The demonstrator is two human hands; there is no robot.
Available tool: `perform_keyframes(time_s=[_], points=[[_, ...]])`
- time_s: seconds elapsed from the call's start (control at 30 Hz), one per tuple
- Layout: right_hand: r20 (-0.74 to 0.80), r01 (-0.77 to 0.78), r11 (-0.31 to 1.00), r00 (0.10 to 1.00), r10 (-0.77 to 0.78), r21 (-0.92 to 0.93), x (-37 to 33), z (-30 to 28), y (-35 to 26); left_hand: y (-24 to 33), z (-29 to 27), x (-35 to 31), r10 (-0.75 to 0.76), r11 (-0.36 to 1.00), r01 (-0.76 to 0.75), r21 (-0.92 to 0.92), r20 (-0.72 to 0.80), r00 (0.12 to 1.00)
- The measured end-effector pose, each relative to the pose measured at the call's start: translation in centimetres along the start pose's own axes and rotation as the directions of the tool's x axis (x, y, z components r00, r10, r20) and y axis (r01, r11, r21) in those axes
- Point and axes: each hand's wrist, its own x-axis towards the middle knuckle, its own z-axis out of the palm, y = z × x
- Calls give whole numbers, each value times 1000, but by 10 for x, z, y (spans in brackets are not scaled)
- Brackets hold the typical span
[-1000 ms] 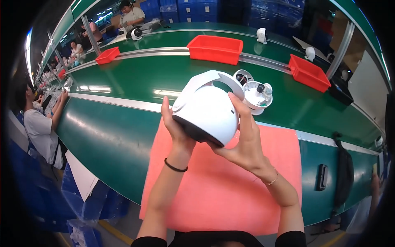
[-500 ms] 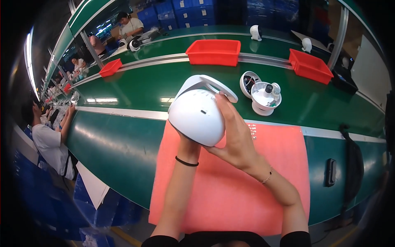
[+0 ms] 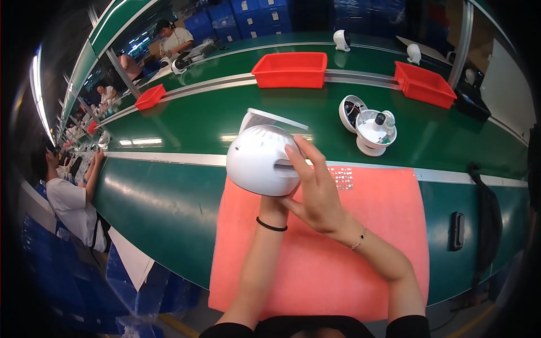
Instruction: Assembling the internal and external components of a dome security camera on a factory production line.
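A rounded white camera housing [image 3: 259, 160] with a flat curved bracket arm [image 3: 276, 119] on top is held up above the pink mat [image 3: 315, 265]. From below and behind, my left hand [image 3: 275, 205] supports it; the fingers are hidden by the housing. My right hand [image 3: 318, 197] grips its right side, fingertips beside a dark slot and thumb underneath. To the right on the green bench stands an opened white unit [image 3: 373, 147], with a lens part and a clear piece in its bowl. A half shell [image 3: 350, 114] with dark parts and wires leans beside it.
Red bins [image 3: 290, 70] [image 3: 425, 84] [image 3: 150, 97] stand along the metal rail. Small shiny pieces [image 3: 344, 177] lie in rows on the mat. A black object [image 3: 457, 231] lies at right. White cameras [image 3: 341, 40] stand on the far bench. Co-workers [image 3: 73, 197] sit at left.
The housing has turned in my hands, so the slot now faces right beside my right fingers and the bracket arm looks flatter. My left forearm has shifted slightly right.
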Motion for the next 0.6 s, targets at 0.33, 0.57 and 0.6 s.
perform_keyframes(time_s=[0.33,0.57,0.6], points=[[-169,-75,992,981,91,99,3,30,-9,10,-19,11,31,910,-91,-403,-153,988],[-100,-217,967,968,231,132,2,45,-5,13,-38,28,79,854,-244,-460,-349,934],[-114,-205,969,969,221,136,3,48,-3,15,-41,30,90,844,-273,-462,-381,920]])
